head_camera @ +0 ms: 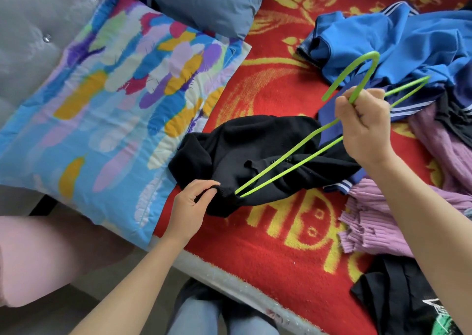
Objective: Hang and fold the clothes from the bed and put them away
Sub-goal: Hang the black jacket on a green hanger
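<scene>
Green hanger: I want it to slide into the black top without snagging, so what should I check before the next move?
1. Right hand grips green hanger below its hook: ok.
2. Left hand pinches black top edge beside the hanger tip: ok.
3. Hanger tip inside an opening: cannot tell.
4. Black top lying flat: not ok, bunched.
5. Hanger's far end clear of blue jacket: cannot tell.

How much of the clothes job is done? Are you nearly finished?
Not nearly. Nothing looks hung or folded yet. Right now the right hand holds a green hanger, its end poked into the black sweater that the left hand pinches. The blue jacket, purple knits and a black printed top lie loose on the bed.
</scene>
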